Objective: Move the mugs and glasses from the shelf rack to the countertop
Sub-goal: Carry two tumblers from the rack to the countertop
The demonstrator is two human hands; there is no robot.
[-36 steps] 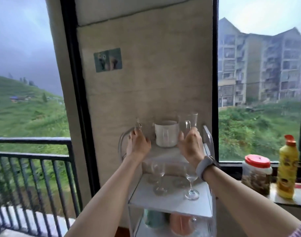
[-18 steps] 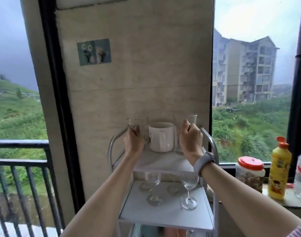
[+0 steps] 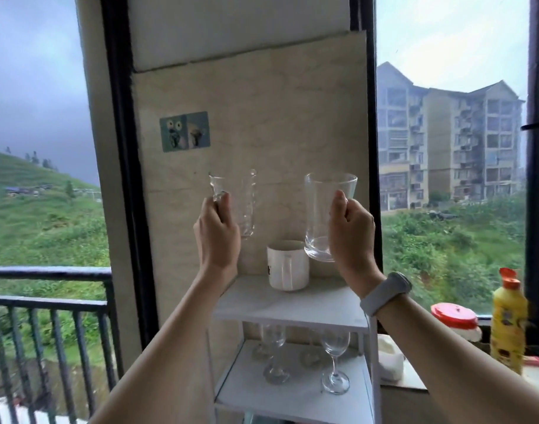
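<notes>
My left hand [image 3: 216, 233] grips a clear textured glass [image 3: 242, 203], held up in the air above the white shelf rack [image 3: 292, 310]. My right hand [image 3: 352, 234] holds a clear smooth glass [image 3: 321, 215] at about the same height, above the rack's right side. A white mug [image 3: 288, 265] stands alone on the top shelf between my wrists, handle facing me. On the shelf below stand several wine glasses [image 3: 335, 362]. The countertop [image 3: 415, 377] lies to the right, beyond the rack.
On the countertop by the window stand a red-lidded jar [image 3: 455, 319], a yellow bottle [image 3: 507, 322] and a clear bottle at the frame's right edge. A white object [image 3: 390, 359] sits beside the rack. A black balcony railing [image 3: 47, 301] is at left.
Both hands have lifted their glasses off the top shelf and raised them well above it. The white mug stays in place.
</notes>
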